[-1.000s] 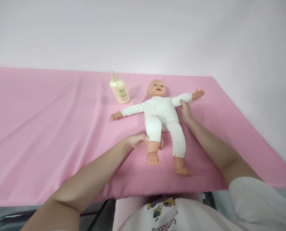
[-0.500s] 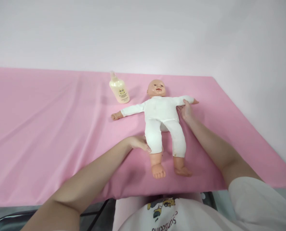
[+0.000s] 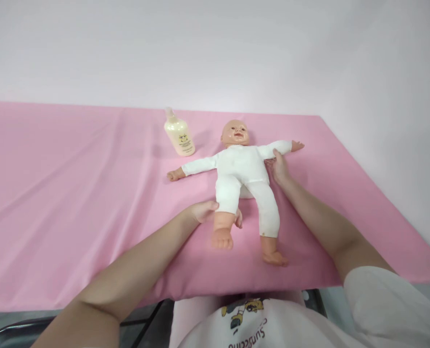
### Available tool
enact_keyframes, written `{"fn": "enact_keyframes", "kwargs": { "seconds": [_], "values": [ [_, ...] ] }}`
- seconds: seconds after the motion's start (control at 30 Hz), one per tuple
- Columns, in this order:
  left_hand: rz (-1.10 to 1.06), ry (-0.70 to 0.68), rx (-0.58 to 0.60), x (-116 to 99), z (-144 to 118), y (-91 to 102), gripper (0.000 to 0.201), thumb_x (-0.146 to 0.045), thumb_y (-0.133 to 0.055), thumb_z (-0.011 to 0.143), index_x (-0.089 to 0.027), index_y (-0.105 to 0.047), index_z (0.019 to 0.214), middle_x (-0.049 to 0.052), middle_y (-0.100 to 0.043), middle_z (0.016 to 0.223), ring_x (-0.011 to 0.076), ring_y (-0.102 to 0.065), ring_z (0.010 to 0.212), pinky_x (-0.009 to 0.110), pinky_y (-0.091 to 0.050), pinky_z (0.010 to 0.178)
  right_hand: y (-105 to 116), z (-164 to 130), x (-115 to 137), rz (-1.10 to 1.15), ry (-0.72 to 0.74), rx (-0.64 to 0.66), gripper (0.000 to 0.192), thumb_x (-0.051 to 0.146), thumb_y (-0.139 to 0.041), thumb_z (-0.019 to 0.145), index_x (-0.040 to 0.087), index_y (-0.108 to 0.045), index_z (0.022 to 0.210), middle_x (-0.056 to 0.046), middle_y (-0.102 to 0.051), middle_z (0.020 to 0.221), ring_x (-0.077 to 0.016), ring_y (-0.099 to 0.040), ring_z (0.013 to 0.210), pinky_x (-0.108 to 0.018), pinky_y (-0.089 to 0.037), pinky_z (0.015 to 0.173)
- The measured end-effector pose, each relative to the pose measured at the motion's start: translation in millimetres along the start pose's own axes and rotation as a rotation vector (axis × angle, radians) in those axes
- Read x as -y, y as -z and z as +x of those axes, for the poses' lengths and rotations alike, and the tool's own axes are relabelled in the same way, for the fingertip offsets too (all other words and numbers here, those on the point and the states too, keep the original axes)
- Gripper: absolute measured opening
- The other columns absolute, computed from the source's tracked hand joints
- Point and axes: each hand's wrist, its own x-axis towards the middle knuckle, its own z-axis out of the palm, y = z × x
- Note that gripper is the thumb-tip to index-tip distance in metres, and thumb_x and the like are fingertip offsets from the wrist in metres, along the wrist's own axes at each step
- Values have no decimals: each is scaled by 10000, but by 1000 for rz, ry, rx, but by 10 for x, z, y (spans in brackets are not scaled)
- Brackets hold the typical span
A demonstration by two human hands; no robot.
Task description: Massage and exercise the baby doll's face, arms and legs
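A baby doll [image 3: 241,166] in a white bodysuit is lying face up on a pink sheet [image 3: 73,193], at about one o'clock from the person. The left hand [image 3: 205,211] is wrapping its fingers around the doll's lower leg, bending the knee up. The right hand [image 3: 278,166] is resting open under the doll's outstretched arm, steadying the torso. This looks like a leg-bending step; straightening the leg would call for an easy, gentle hold. A cream lotion bottle [image 3: 179,135] is lying at eleven o'clock from the doll's head
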Motion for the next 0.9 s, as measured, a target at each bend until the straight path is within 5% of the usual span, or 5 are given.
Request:
{"fn": "enact_keyframes", "kwargs": {
  "seconds": [0.37,0.9],
  "values": [
    [-244,-86,-192,30,99,123,679,-848,-598,750,-172,-618,691,55,-602,705,244,-615,729,411,-555,811,-5,-271,195,-480,427,398,354,391,-877,743,294,-812,1078,-68,-690,1286,-295,-603,1320,-498,-381,1272],
    [-196,-60,-249,-55,94,21,630,-760,-602,819,-143,-651,705,80,-619,726,255,-605,753,429,-529,814,127,-153,130,-838,689,556,344,360,-688,946,315,-777,1275,-91,-603,1433,-317,-542,1386,-531,-406,1244]
  ]
}}
